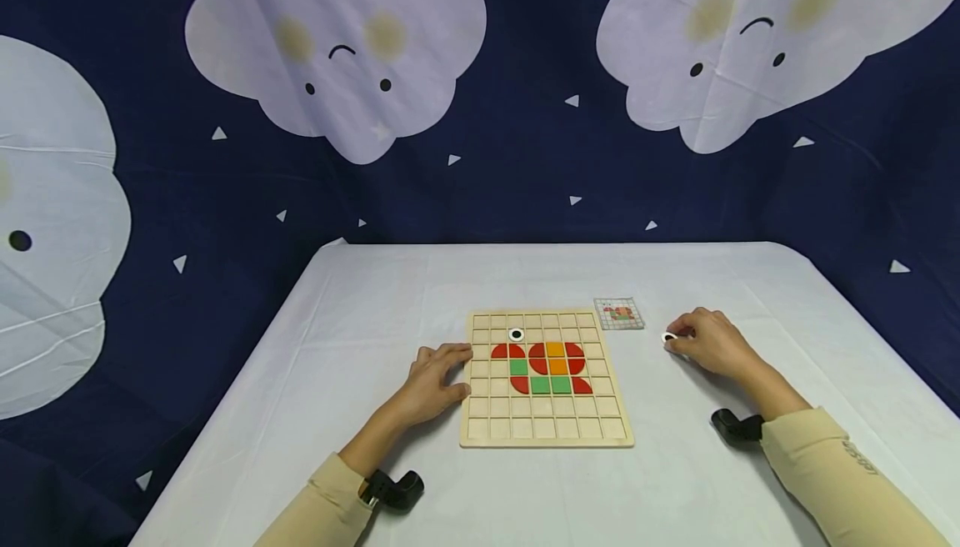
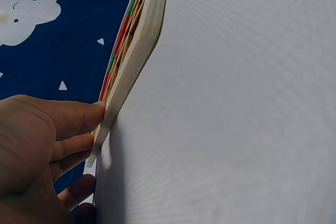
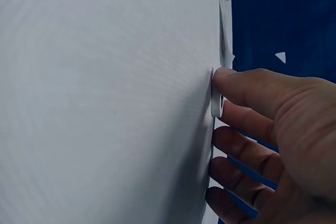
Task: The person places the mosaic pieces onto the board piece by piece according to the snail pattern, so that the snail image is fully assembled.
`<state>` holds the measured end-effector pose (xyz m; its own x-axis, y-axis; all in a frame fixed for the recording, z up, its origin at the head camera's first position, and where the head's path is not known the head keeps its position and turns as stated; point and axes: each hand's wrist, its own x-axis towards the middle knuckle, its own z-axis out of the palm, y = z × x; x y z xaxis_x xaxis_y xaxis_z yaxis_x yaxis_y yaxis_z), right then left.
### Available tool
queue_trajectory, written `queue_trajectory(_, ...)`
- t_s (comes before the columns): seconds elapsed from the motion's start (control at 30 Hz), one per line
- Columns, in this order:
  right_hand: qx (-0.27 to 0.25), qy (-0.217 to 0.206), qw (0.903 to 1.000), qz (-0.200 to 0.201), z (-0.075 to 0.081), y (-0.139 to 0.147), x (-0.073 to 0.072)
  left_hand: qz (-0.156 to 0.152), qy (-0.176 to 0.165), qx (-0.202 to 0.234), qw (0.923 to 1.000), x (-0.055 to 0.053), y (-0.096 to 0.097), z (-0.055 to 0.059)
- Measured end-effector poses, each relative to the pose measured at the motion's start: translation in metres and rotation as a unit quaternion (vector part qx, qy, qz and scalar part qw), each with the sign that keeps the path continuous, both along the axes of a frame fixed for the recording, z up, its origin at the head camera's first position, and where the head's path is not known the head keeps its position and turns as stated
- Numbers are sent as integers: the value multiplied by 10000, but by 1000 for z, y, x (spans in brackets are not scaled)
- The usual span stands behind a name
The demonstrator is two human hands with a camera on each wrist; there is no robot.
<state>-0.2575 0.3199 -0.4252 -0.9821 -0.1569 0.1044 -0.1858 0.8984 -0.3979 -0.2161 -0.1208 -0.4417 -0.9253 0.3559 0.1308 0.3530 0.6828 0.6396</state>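
Observation:
A square wooden grid board (image 1: 540,422) lies on the table, with flat red, green and orange pieces set in its cells. One white disc with a black dot (image 1: 516,334) sits in an upper cell. My left hand (image 1: 427,384) rests at the board's left edge, thumb and fingertips touching the rim, as the left wrist view also shows. Right of the board, my right hand (image 1: 712,343) pinches a second white disc with a black dot (image 3: 217,102) between thumb and forefinger, close over the tablecloth. The other fingers of that hand are loosely bent.
A small printed card (image 1: 619,313) with a coloured grid picture lies by the board's upper right corner. White cloth covers the table (image 1: 390,288). Behind it hangs a dark blue curtain (image 1: 525,197) with clouds. Each wrist wears a black camera (image 1: 738,428).

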Motion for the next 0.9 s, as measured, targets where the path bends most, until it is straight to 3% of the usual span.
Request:
queue_trajectory(0.57,-3,204,9998,22,1,-7,1,1,23,-11,10000,0,-1,-1)
queue_trajectory(0.9,-306,320,9978,494,23,-69,-1,12,45,-10,10000,0,0,-1)
